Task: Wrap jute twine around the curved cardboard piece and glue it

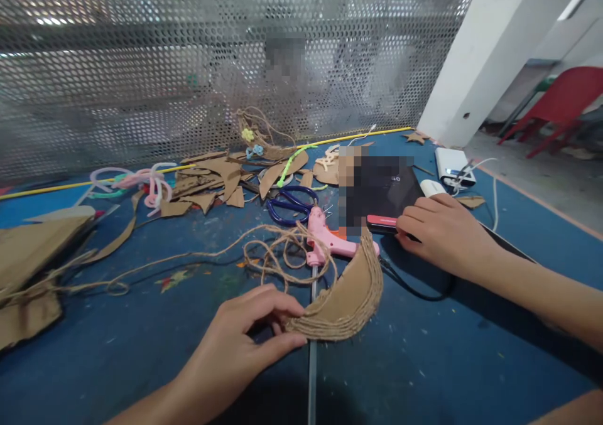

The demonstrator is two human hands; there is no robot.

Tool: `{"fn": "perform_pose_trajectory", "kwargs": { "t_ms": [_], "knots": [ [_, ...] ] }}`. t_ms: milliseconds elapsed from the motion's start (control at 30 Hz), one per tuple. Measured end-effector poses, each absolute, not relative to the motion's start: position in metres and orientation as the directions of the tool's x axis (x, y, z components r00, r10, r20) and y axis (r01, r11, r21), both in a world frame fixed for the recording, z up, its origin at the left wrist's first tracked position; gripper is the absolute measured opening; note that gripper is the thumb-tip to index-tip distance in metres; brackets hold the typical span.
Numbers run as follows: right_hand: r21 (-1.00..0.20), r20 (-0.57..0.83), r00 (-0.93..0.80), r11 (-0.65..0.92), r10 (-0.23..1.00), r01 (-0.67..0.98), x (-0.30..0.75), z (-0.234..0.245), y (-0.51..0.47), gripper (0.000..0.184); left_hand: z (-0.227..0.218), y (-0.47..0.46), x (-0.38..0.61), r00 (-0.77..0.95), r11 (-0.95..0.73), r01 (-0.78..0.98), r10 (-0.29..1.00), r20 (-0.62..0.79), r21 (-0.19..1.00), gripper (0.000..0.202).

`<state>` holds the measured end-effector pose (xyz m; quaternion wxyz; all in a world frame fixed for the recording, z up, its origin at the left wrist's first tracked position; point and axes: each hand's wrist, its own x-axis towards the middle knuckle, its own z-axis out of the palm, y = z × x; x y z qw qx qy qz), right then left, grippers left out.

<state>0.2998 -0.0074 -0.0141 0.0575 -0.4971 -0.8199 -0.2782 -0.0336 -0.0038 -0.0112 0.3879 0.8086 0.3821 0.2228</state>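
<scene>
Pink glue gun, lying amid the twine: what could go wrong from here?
Loose twine loops over the pink glue gun, so lifting it might snag the strand.
The cardboard crescent in the left hand overlaps the clear glue stick, so shifting it could jostle the gun.
The blue-handled scissors lie by the gun's front; reaching for them might risk a burn if it's hot.

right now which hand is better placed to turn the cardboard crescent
Probably the left: the left hand pinches one tip of the cardboard crescent between thumb and fingers. The right hand is apart from it, its fingers at a red-and-black object.
</scene>
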Motion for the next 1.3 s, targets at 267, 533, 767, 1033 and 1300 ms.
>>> {"fn": "perform_pose_trajectory", "kwargs": {
  "t_ms": [267, 533, 767, 1033, 1300],
  "knots": [
    [0.502, 0.289, -0.428, 0.245, 0.856, 0.829, 0.312, -0.012, 0.023, 0.018, -0.013, -0.003, -0.032, 0.612, -0.408, 0.423, 0.787, 0.077, 0.809, 0.009],
    [0.403, 0.297, -0.265, 0.132, 0.917, 0.906, 0.327, -0.011, 0.071, 0.021, -0.014, -0.005, -0.034, 0.606, -0.397, 0.430, 0.793, 0.067, 0.811, 0.010],
    [-0.164, 0.589, -0.494, 0.693, 0.640, 0.702, 0.253, 0.010, 0.022, 0.026, -0.015, 0.000, -0.029, 0.587, -0.396, 0.403, 0.804, 0.099, 0.825, 0.012],
    [-0.114, 0.385, -0.792, 0.876, 0.473, 0.468, 0.225, -0.009, 0.001, 0.031, -0.016, 0.025, -0.023, 0.719, -0.490, 0.334, 0.685, 0.118, 0.806, 0.015],
    [-0.009, 0.549, -0.712, 0.855, 0.437, 0.518, 0.226, -0.020, -0.006, 0.018, -0.014, 0.020, -0.024, 0.727, -0.452, 0.354, 0.684, 0.064, 0.819, 0.014]
  ]
}}
